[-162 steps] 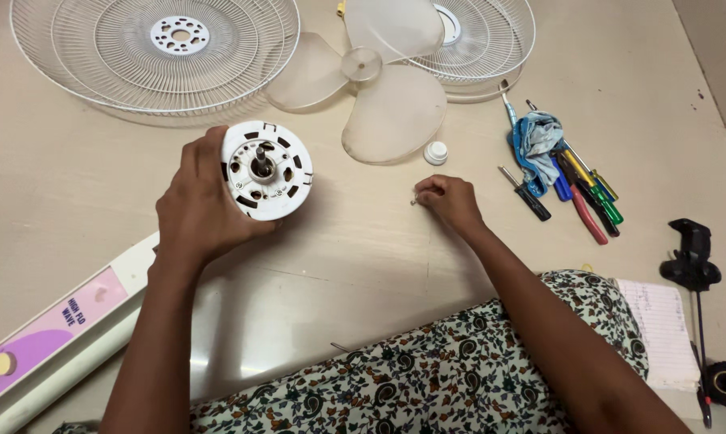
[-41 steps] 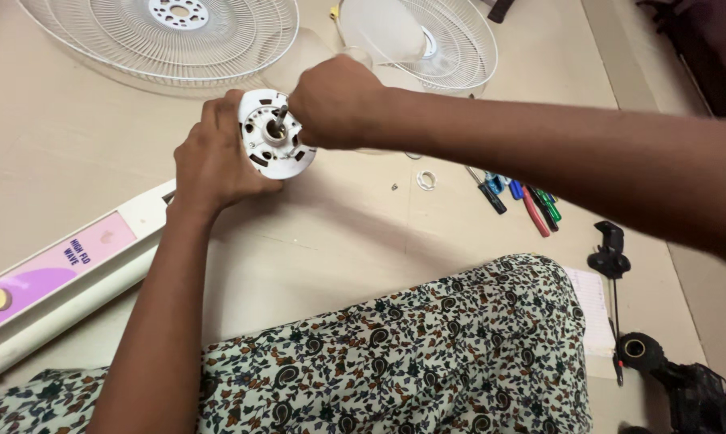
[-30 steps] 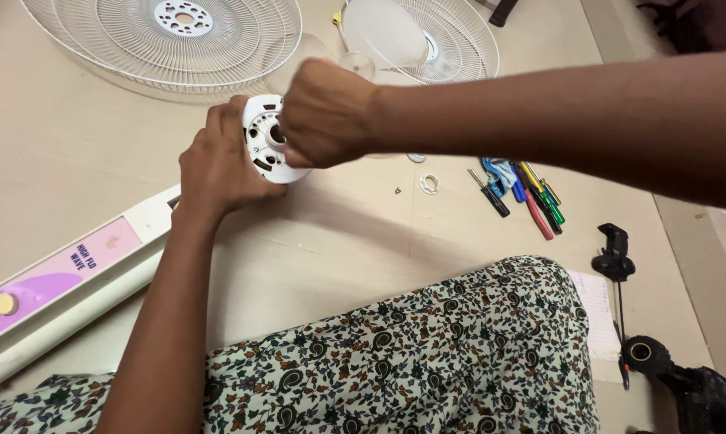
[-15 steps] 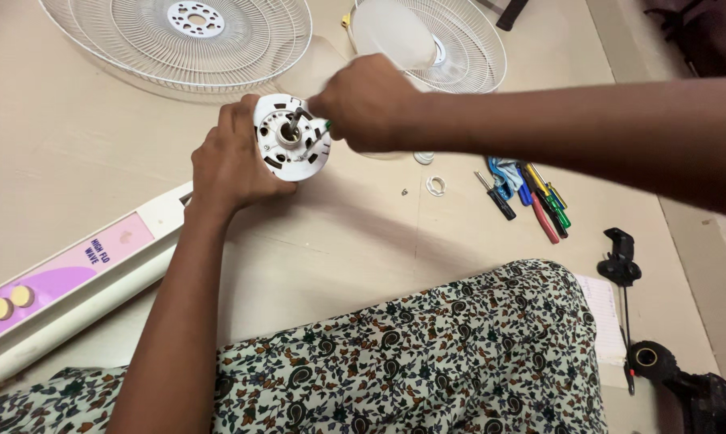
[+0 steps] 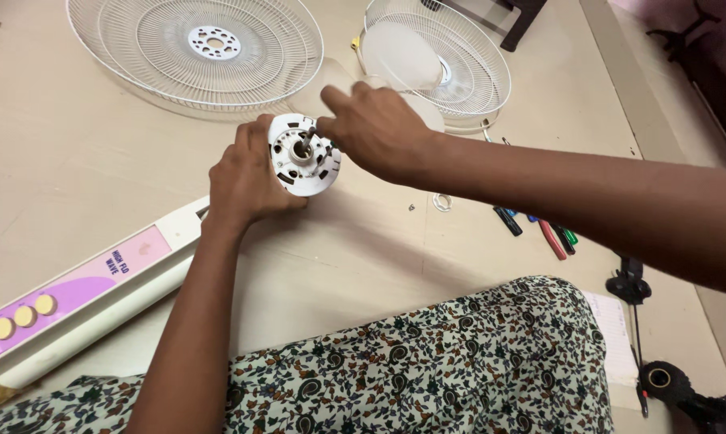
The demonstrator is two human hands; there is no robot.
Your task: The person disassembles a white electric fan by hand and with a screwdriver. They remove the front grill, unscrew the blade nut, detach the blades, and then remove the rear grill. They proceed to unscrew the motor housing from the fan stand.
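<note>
My left hand (image 5: pixel 245 181) grips a round white plastic fan motor cover (image 5: pixel 292 161) from its left side, with the vented face turned up towards me. My right hand (image 5: pixel 376 133) reaches in from the right. Its thumb and forefinger pinch a small metal screw (image 5: pixel 308 137) that stands against the cover near its centre hole. My patterned clothing (image 5: pixel 427 362) fills the lower part of the view.
Two white wire fan guards (image 5: pixel 194 48) (image 5: pixel 469 76) lie on the beige floor beyond, with a translucent fan blade (image 5: pixel 400 56) on the right one. Coloured screwdrivers (image 5: pixel 543 231), a white ring (image 5: pixel 441 201), a white control panel (image 5: pixel 81 281) and black tools (image 5: pixel 632 285) lie around.
My right hand left the floor and came up to the cover. Over the last second it has stayed at the centre while my left hand turned the cover's face more towards me.
</note>
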